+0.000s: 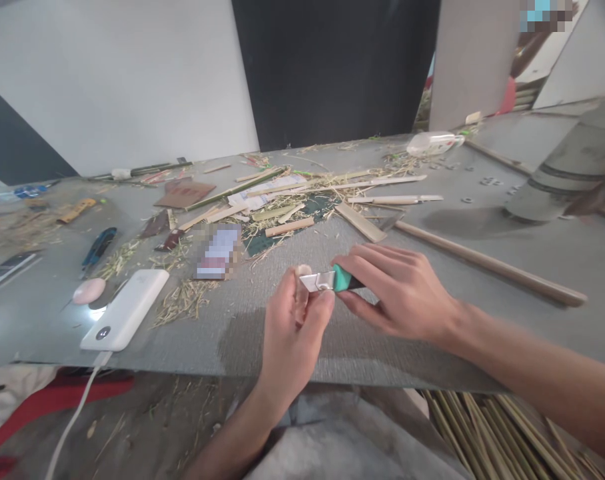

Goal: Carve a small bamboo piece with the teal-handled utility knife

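My right hand (400,287) is closed around a utility knife (341,277) with a green and black handle. Its blade points left and lies against a small pale piece of wood or bamboo (301,303). That piece is pinched upright in the fingers of my left hand (290,333), and its lower part is hidden by them. The left thumb is close under the blade. Both hands are above the near part of the grey table (252,333). Beyond them lie flat bamboo strips (360,222) and a slim light-handled knife (395,199).
A white power bank (125,310) with a cable lies left, near a pixelated phone-like object (217,251). Shavings (182,303) litter the table. Right are a long wooden stick (492,262) and a grey cylinder (557,167). Upright panels (332,73) stand behind; a person is partly visible far right.
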Motion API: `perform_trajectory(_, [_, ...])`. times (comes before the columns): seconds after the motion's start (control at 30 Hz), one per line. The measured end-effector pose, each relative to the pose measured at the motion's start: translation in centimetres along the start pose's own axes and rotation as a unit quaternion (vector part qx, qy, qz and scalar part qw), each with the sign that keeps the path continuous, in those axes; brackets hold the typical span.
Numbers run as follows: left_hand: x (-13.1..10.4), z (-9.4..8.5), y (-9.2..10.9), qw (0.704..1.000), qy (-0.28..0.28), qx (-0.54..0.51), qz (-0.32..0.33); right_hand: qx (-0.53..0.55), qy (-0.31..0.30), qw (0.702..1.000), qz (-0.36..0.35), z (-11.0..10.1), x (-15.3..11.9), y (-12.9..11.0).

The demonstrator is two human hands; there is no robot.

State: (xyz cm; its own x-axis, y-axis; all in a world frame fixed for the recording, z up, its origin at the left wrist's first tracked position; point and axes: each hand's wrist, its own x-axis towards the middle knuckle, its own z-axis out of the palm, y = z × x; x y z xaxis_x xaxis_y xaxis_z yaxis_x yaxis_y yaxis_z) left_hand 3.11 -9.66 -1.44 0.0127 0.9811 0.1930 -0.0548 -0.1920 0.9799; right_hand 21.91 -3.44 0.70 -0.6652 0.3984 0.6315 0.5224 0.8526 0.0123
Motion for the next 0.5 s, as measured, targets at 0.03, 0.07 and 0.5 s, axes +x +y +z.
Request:
perform_trajectory(0.03, [0.04, 0.01, 0.00, 1.000, 0.003, 0.003, -0.002, -0.003, 0.002, 1.000, -0.001, -0.01, 0.01, -0.04])
perform_trajectory(0.07, [0.10, 0.00, -0.04, 1.000, 0.007, 0.007, -0.005, -0.006, 0.004, 1.000, -0.002, -0.02, 0.02, -0.09])
perform_trajectory(0.5, [0.16, -0.42, -0.64, 0.996, 0.030, 0.072, 0.034, -0.019, 0.035, 0.999, 0.024, -0.17, -0.10, -0.06])
